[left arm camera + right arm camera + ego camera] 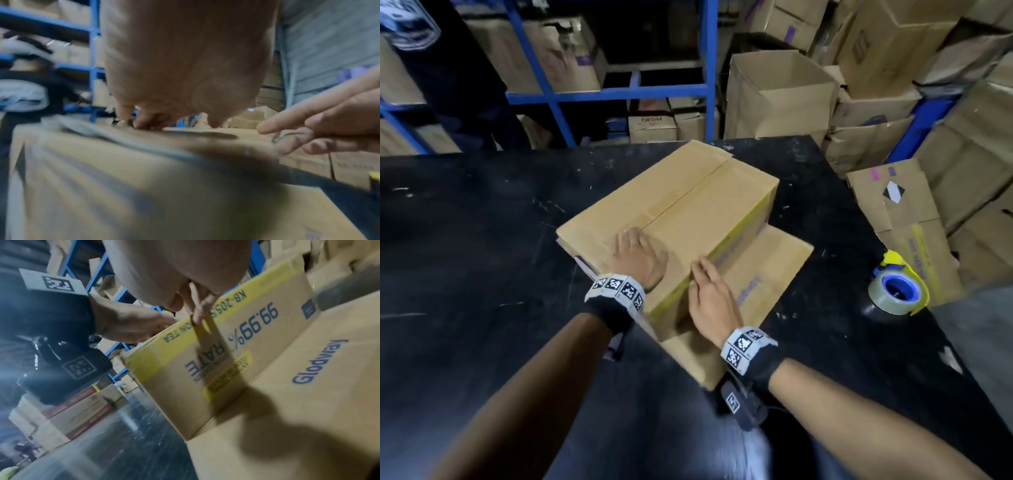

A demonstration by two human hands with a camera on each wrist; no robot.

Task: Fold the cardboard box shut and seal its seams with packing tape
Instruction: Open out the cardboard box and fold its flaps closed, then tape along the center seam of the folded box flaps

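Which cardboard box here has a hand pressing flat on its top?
The closed box on the black table, under the left hand; the other boxes sit behind the table, untouched.

The head camera looks steeply down from above onto a black bench. Each wrist camera sits low and very close, facing along its palm. All three views share the cardboard box.

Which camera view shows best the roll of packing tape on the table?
The head view: the tape roll, in its yellow dispenser, sits whole on the black table, right of the cardboard box. The left wrist view shows only a yellow sliver at its right edge, perhaps the dispenser. The right wrist view shows none.
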